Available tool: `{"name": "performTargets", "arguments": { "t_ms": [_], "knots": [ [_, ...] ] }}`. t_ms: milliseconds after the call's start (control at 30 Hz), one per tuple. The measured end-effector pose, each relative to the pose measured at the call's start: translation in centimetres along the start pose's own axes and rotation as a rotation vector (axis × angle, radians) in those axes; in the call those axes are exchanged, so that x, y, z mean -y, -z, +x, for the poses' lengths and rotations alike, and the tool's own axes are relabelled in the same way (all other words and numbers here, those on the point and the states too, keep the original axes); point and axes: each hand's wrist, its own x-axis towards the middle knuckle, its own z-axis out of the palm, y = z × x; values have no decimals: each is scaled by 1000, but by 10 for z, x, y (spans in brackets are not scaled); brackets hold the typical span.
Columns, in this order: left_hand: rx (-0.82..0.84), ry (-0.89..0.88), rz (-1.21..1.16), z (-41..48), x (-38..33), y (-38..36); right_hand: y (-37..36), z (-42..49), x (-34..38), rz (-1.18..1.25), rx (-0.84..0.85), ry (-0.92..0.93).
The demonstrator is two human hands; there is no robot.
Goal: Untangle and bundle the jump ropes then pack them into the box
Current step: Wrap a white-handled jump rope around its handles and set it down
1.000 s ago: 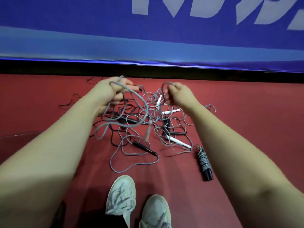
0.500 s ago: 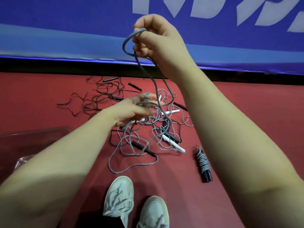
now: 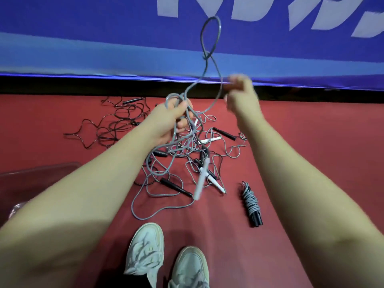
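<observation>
Red matte floor point(image 3: 301, 142): tangled heap of grey and black jump ropes point(image 3: 187, 150) lay mid-floor, with the clear plastic box point(image 3: 37, 179) at the far left. Untangling was under way; one wound grey-and-black bundle point(image 3: 251, 201) was done. Left hand point(image 3: 176, 115) had its fingers curled round the grey braided rope point(image 3: 206, 56), loop aloft. Right hand point(image 3: 238, 90) was blurred, so its grip couldn't be told. Next, likely: draw the dangling white handle point(image 3: 201, 181) free.

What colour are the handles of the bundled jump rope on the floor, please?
Black handles, with grey cord wound round them, clearest in the head view.
</observation>
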Motion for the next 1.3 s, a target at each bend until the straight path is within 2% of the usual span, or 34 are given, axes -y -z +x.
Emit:
{"name": "performTargets", "arguments": {
  "t_ms": [33, 67, 133, 167, 200, 233, 367, 467, 500, 567, 633, 700, 733, 800, 867, 933, 1000, 1067, 1167, 1300],
  "knots": [
    [-14, -9, -36, 2, -7, -1, 6, -7, -30, -178, 93, -109],
    [-21, -18, -55, 4, -12, -1, 11, -16, -58, -337, 285, -220],
    [-34, -33, -87, 8, -18, -3, 11, -40, -100, -517, 769, -427],
    [-46, -37, -108, 9, -19, -4, 6, -51, -113, -547, 920, -494],
    [-59, -38, -132, 10, -21, -4, -2, -58, -120, -570, 966, -506],
    [-69, -41, -163, 11, -23, -4, -11, -61, -125, -577, 907, -468],
    [-75, -56, -327, 14, -42, 4, -36, -50, -130, -397, 419, -340],
    [-33, -67, -254, 13, -68, 14, -33, -45, -123, -348, 259, -235],
    [-4, -62, -234, 12, -78, 16, -31, -43, -116, -305, 271, -216],
    [63, -64, -229, 7, -97, 15, -27, -39, -100, -237, 438, -209],
    [128, -90, -239, 0, -116, 8, -31, -40, -82, -378, 661, -193],
    [151, -125, -227, -7, -132, 0, -41, -43, -69, -557, 727, -154],
    [140, -137, -208, -9, -138, -1, -44, -42, -63, -605, 676, -121],
    [69, -161, -140, -15, -146, 4, -44, -32, -50, -612, 465, -66],
    [-60, -165, -79, -20, -148, 20, -35, -18, -29, -411, 232, -44],
    [-176, -143, -78, -23, -143, 41, -22, -7, -1, -117, 111, -19],
    [-245, -100, -122, -24, -131, 57, -11, -4, 24, 38, 66, 36],
    [-285, -56, -156, -26, -117, 65, -1, -5, 45, -16, 52, 110],
    [-268, -27, -202, -28, -103, 66, 9, -5, 59, -109, 119, 192],
    [-180, -4, -228, -24, -100, 57, 14, -6, 36, -248, 221, 152]
  ]
}}
